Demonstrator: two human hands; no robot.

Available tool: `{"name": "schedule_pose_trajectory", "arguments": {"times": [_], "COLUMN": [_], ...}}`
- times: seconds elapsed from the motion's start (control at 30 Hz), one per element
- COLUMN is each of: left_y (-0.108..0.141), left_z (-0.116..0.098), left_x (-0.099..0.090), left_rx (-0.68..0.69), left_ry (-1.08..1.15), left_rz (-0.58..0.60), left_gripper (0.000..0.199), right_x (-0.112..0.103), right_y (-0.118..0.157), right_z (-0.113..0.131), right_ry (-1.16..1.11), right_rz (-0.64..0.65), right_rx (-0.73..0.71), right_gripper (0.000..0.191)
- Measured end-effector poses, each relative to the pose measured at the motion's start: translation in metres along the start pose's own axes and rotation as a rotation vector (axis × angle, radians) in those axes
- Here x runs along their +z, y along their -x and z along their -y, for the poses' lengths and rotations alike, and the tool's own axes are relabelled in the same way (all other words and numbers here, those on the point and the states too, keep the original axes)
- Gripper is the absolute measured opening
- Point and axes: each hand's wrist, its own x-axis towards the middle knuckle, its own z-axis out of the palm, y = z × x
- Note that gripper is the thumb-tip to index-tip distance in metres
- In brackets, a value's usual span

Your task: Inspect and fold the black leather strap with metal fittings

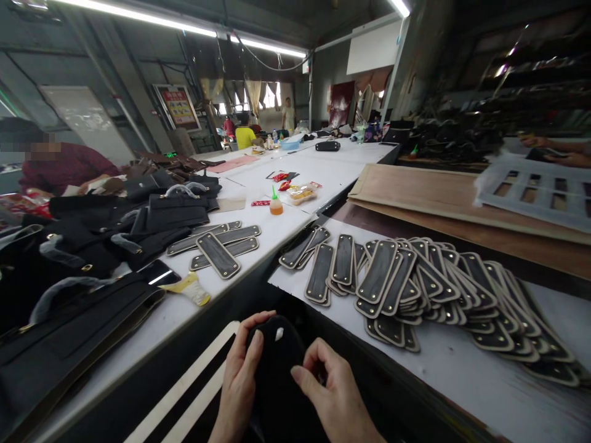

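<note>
A dark piece (pixel 279 381) with a rounded top end stands upright between my hands at the bottom centre, with a small white bit near its top. My left hand (pixel 242 369) grips its left edge, thumb on the near face and fingers behind. At its right side is my right hand (pixel 330 387), with thumb and curled fingers drawn together; whatever they may hold is hidden. Two pale strips (pixel 184 391) lie left of my left hand. Beyond, on the right-hand table, are several black panels (pixel 376 271) with beige edges and small studs.
Black bags (pixel 178 212) crowd the left table, with a phone (pixel 159 272), a yellow-and-white thread bundle (pixel 194 289) and more panels (pixel 218 255). An orange glue bottle (pixel 276 204) stands farther back. A person (pixel 69 163) is at the left; another's hands (pixel 549 147) show at the right.
</note>
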Motion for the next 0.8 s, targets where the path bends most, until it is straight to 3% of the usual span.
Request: {"name": "schedule_pose_trajectory", "arguments": {"times": [0.23,0.53,0.63,0.7,0.8], "left_y": [-0.003,-0.003,-0.003,-0.001,0.004], "left_z": [0.016,0.012,0.017,0.019,0.02], "left_x": [-0.005,0.001,0.002,0.003,0.008], "left_rx": [0.012,0.049,0.072,0.095,0.147], "left_ry": [-0.023,-0.012,0.007,-0.003,-0.021], "left_rz": [0.029,-0.009,-0.036,-0.043,-0.098], "left_gripper": [0.042,0.041,0.044,0.045,0.043], "right_x": [0.007,0.015,0.011,0.006,-0.001], "right_y": [-0.006,-0.028,-0.034,-0.037,-0.041], "right_z": [-0.018,-0.005,-0.001,0.002,0.005], "right_ry": [-0.037,0.038,0.056,0.081,0.115], "right_rz": [-0.03,-0.016,-0.01,0.029,0.102], "right_rx": [-0.037,-0.156,-0.177,-0.244,-0.367], "right_gripper": [0.019,0.025,0.04,0.048,0.04]}}
